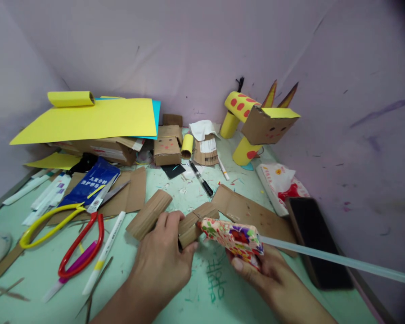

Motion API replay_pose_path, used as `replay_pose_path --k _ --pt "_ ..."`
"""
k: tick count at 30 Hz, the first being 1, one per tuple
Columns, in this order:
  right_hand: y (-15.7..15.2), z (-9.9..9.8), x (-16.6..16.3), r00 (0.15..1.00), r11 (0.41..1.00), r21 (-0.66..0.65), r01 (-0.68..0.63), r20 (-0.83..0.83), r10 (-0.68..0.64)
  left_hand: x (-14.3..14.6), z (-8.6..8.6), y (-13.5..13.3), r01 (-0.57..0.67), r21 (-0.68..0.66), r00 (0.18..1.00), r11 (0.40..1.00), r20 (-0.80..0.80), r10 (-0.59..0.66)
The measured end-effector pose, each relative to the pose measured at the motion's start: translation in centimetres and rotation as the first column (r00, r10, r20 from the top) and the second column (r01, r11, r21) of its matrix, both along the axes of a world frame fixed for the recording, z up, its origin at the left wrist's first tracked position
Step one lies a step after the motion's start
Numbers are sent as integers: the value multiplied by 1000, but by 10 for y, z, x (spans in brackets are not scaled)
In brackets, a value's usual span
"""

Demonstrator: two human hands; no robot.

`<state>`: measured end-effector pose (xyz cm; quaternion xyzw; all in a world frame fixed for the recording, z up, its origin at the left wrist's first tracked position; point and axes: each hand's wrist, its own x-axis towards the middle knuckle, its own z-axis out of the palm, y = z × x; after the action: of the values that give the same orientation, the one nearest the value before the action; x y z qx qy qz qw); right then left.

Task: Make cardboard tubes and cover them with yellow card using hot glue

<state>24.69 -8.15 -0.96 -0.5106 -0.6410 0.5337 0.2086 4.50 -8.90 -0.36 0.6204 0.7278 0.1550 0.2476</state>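
My left hand is closed around a small folded cardboard piece on the pale green table. My right hand grips a flower-patterned glue gun, whose nozzle touches the cardboard piece. A long clear glue stick juts from the gun's back toward the right. A second rolled cardboard piece lies just left of my left hand. A flat cardboard sheet lies behind the gun.
Red and yellow scissors, pens and a blue packet lie at left. Yellow paper covers boxes at the back. A cardboard giraffe stands at back right, with a tissue pack and a dark phone alongside.
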Motion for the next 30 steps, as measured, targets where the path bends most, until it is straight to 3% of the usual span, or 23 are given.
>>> replay_pose_path --k 21,30 --pt "13 6 5 992 987 97 126 19 -129 -2 2 3 3 -59 998 998 -64 -7" --pt "15 1 9 977 978 27 208 37 -209 -2 3 4 0 -94 997 996 -82 -8"
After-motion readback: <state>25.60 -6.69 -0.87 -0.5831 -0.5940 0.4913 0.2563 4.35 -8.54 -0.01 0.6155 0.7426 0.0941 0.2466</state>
